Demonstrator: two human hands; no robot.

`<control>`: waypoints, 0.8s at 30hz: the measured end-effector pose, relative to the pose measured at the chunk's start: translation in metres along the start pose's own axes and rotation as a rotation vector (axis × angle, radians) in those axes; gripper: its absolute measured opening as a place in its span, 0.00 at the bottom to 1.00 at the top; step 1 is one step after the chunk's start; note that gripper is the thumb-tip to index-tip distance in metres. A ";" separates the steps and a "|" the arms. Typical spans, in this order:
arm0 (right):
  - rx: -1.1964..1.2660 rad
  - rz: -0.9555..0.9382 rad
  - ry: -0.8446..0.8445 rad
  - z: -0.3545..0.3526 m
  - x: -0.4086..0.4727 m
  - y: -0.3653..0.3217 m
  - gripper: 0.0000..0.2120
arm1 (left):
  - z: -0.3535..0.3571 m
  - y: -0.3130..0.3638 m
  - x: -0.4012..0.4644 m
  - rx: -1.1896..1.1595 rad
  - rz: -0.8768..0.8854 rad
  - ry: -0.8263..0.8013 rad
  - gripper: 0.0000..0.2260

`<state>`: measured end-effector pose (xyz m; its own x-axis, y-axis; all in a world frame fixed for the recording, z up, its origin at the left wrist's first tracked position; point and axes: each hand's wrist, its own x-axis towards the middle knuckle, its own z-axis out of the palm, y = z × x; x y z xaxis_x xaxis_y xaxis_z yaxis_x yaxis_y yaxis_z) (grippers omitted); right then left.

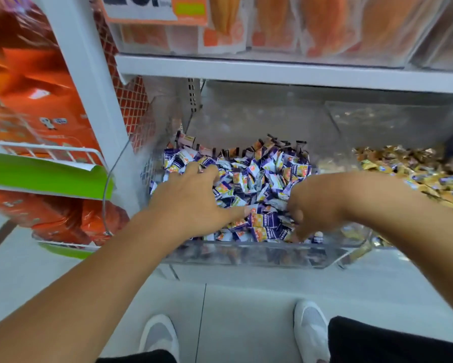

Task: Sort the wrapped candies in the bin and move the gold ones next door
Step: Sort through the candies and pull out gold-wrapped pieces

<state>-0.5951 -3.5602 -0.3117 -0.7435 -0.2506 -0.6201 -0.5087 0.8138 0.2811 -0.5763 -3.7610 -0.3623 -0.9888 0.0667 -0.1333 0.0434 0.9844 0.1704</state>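
Hands (191, 197) (317, 205) dig purple candies (256, 176); gold candies (413, 169) lie beside.

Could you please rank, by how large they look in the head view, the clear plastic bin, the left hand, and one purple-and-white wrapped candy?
1. Clear plastic bin, by far the largest.
2. Left hand, spread flat on the pile.
3. One purple-and-white wrapped candy, smallest.
The hand sits at the same depth as the candies, so this ranking is sound.
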 end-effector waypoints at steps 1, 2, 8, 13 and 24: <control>0.013 -0.024 -0.042 0.005 0.007 -0.003 0.24 | 0.001 0.006 -0.002 0.011 -0.019 -0.165 0.42; 0.031 -0.033 -0.041 0.008 0.016 -0.004 0.26 | 0.003 0.009 0.000 0.010 -0.032 -0.294 0.46; 0.246 0.023 0.231 0.024 0.048 0.008 0.21 | 0.023 -0.012 0.030 0.058 -0.050 -0.191 0.32; 0.302 -0.022 0.482 0.016 0.006 -0.005 0.21 | 0.006 -0.001 0.012 0.056 0.058 0.010 0.25; 0.185 -0.064 0.522 0.056 -0.034 -0.019 0.06 | -0.007 -0.004 -0.037 0.057 0.367 -0.058 0.09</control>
<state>-0.5354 -3.5378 -0.3371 -0.8538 -0.4908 -0.1734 -0.5102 0.8551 0.0921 -0.5412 -3.7687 -0.3510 -0.8964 0.4242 -0.1290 0.4028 0.9007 0.1628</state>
